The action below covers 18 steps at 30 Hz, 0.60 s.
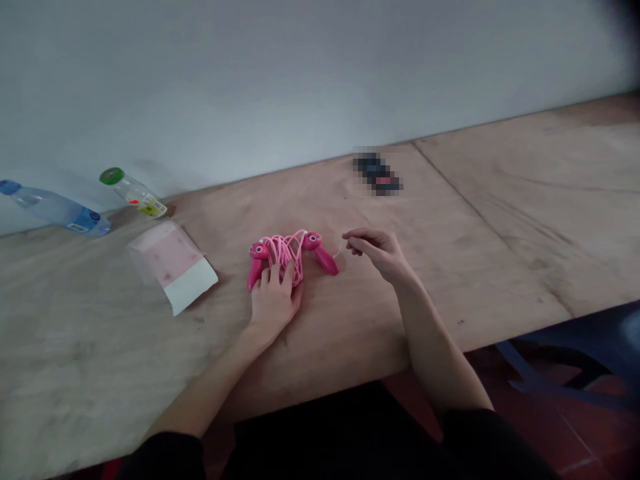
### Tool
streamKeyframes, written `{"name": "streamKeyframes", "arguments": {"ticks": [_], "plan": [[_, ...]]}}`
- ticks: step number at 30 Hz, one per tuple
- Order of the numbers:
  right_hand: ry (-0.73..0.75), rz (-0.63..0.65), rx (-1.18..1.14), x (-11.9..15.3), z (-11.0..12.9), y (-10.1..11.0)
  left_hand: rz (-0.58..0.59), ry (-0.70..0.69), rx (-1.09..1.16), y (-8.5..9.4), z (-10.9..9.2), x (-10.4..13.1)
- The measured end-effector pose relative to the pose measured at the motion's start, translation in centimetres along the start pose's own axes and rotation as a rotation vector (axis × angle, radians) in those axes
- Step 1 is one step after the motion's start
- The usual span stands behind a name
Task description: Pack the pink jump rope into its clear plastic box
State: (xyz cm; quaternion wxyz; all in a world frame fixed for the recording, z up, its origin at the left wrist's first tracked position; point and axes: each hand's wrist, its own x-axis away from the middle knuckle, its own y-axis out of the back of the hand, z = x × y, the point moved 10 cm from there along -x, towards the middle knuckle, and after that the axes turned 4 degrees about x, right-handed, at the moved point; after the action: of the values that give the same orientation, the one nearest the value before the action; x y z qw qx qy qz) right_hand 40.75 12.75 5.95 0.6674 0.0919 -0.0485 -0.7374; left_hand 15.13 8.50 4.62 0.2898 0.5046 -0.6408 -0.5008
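A pink jump rope (284,252) lies coiled on the wooden table, its two handles topped with animal-like heads with eyes. The left handle (255,267) and the right handle (321,255) stand out on either side of the coil. My left hand (274,293) lies over the near part of the coil, its fingers on the strands, holding it against the table. To the right of the coil, my right hand (377,252) is closed in a pinch on a thin white string (339,249), which runs down toward the end of the right handle.
Left of the rope lies a clear and pink package (173,263) with a white part. Behind it are a small green-capped bottle (135,193) and a blue-capped plastic bottle (57,210). A blurred dark object (376,172) sits near the wall. The table's front edge runs below my forearms.
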Motion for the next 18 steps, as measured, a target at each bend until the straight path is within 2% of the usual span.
{"name": "streamKeyframes", "arguments": {"ticks": [9,18], "plan": [[0.012,-0.011,-0.047,0.3,0.8,-0.2,-0.057,-0.016,0.030,0.0,1.2,-0.4],[0.026,0.086,-0.022,1.1,2.1,-1.9,0.116,0.027,-0.004,-0.8,1.4,-0.3]]}}
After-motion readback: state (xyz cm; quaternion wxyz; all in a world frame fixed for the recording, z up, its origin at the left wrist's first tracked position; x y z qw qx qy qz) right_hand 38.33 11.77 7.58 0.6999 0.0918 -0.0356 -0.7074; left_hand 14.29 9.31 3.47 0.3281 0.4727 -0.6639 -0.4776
